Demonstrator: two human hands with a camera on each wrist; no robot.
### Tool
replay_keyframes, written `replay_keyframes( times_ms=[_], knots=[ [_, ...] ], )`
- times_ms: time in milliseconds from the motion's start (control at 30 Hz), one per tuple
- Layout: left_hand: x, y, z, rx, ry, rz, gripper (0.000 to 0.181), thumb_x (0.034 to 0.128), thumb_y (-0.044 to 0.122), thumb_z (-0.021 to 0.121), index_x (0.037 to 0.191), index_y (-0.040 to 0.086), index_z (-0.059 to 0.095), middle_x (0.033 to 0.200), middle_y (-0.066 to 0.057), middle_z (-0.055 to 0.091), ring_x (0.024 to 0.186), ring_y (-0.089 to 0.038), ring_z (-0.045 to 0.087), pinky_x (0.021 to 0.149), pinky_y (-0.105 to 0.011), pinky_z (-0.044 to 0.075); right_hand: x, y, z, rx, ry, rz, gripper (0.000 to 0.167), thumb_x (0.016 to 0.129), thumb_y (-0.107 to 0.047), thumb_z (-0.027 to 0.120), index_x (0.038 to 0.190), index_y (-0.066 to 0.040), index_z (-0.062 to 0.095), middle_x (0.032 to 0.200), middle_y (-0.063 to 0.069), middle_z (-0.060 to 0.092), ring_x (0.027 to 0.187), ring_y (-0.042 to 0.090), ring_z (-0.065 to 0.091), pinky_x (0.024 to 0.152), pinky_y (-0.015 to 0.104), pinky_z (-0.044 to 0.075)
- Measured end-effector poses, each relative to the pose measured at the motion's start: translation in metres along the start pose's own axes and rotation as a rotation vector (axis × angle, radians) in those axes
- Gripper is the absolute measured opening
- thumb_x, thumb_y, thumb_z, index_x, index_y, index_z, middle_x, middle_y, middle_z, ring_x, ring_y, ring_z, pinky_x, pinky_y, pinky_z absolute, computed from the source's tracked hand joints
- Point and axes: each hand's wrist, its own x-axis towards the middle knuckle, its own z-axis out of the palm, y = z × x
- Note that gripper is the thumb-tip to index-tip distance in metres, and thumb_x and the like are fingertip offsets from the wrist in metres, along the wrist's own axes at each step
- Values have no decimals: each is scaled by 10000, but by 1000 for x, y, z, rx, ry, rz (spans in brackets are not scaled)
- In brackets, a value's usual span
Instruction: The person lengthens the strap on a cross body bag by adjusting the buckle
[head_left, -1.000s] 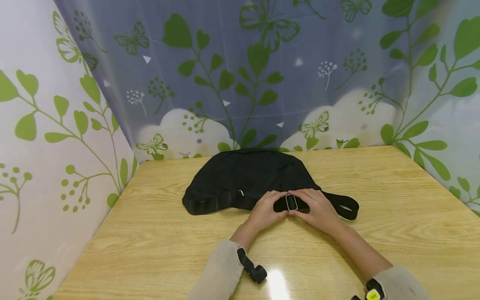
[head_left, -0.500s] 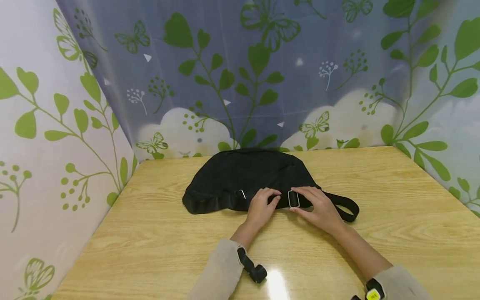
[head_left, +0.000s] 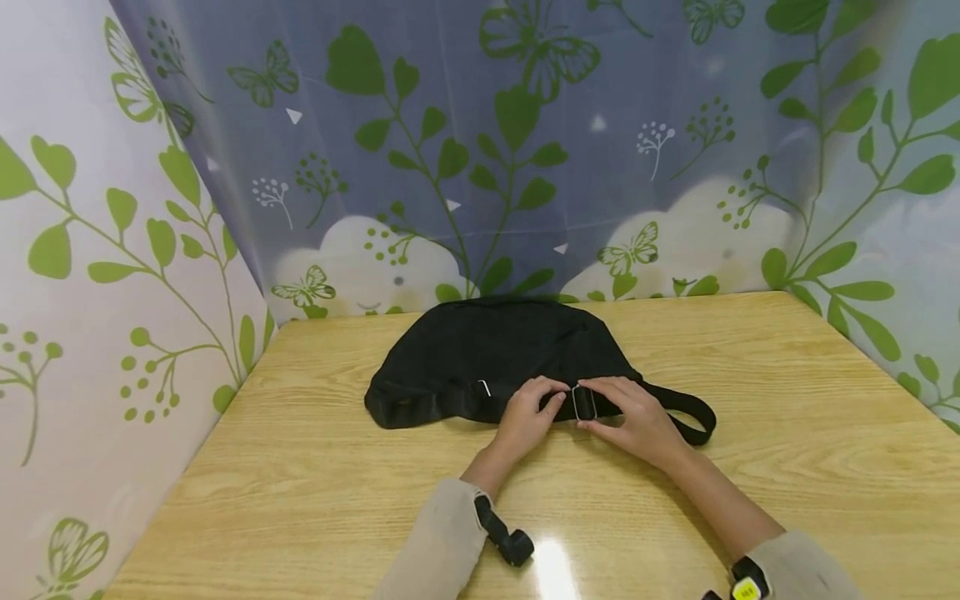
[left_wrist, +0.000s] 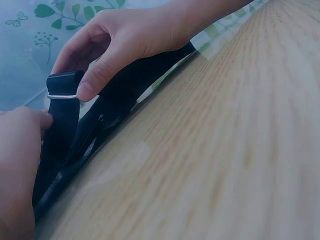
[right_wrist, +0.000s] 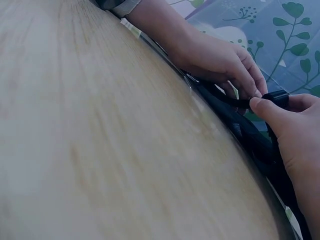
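Buckle (head_left: 584, 403) – R hand (head_left: 641, 422) pinches; rect. outline – head view only.

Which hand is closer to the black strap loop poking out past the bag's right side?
The right hand. It sits just left of the strap loop, holding the metal buckle. The left hand is farther left, on the buckle's other side.

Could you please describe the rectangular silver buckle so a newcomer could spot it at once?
On the wooden table lies a black bag, its strap running along the near edge. Follow it to the right grip, which pinches the rectangular silver buckle. Unlike the small silver piece farther left, it shows as a frame around the strap.
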Motion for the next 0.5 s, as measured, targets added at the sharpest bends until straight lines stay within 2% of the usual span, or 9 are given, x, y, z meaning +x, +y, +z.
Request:
replay_keyframes(
  times_ms=[167, 300, 433, 500],
  knots=[
    [1, 0, 0, 123, 59, -64, 156, 936, 174, 543, 986, 115, 679, 937, 15, 631, 879, -148, 523, 802, -293, 412, 1, 1, 0, -8, 43, 26, 610, 658, -185, 826, 1200, -43, 586, 1120, 77, 597, 1014, 239, 547, 856, 354, 417],
    [2, -1, 1, 105, 61, -97, 135, 929, 156, 556, 963, 105, 676, 915, 8, 629, 852, -145, 523, 760, -277, 425, 0, 2, 0, -1, 44, 25, 581, 706, -254, 801, 1203, -44, 585, 1125, 75, 595, 1024, 242, 544, 871, 355, 409],
    [1, -1, 2, 58, 45, -105, 126, 931, 144, 551, 963, 97, 663, 927, 2, 617, 862, -141, 526, 754, -269, 435, -1, 1, 0, 17, 22, 22, 533, 811, -383, 688, 1207, -43, 578, 1134, 71, 587, 1033, 233, 538, 880, 317, 403],
    [0, -1, 2, 24, 39, -115, 124, 933, 139, 546, 966, 92, 656, 934, -3, 611, 875, -144, 527, 766, -277, 435, -1, 0, 0, 25, 9, 30, 535, 797, -352, 715, 1211, -44, 574, 1138, 70, 583, 1039, 227, 534, 888, 308, 397]
  ],
)
